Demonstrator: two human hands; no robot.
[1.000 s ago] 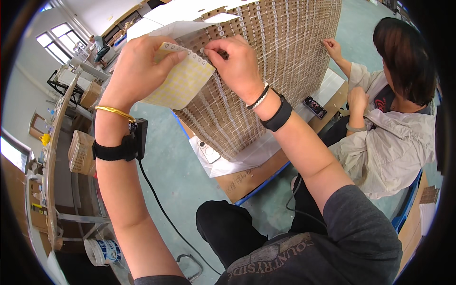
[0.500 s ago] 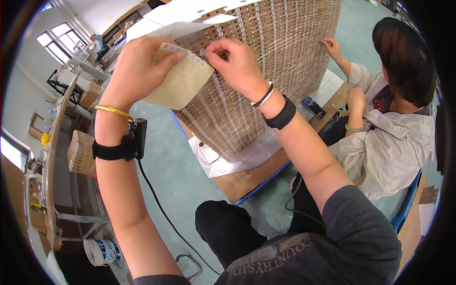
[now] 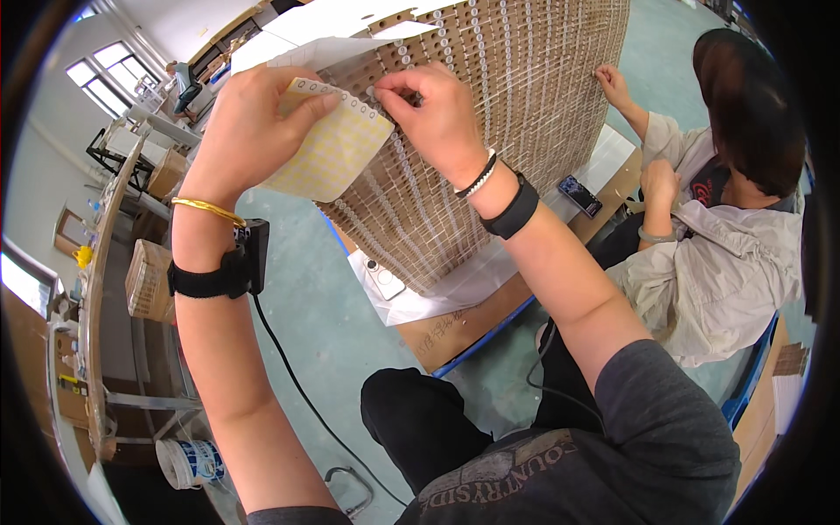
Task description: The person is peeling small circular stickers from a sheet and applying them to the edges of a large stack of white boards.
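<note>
My left hand [image 3: 262, 122] pinches a pale yellow sheet of round stickers [image 3: 337, 149] between thumb and fingers, with a row of small rings along its upper edge. Close to the sheet's right corner, my right hand [image 3: 433, 109] has thumb and forefinger pinched against the face of a tall stack of brown perforated boards [image 3: 455, 166]. A small pale round spot shows at those fingertips; whether they grip it is too small to tell. Rows of clear round stickers run down the stack's face.
A seated person [image 3: 700, 227] at the right reaches one hand to the same stack. White sheets [image 3: 350, 52] lie over its top. Below, a phone [image 3: 383, 280] and another phone [image 3: 579, 196] rest on the base's edges. A long workbench [image 3: 96, 324] stands left.
My right hand has shifted very slightly left and up along the stack's face. The sheet in my left hand stays nearly where it was.
</note>
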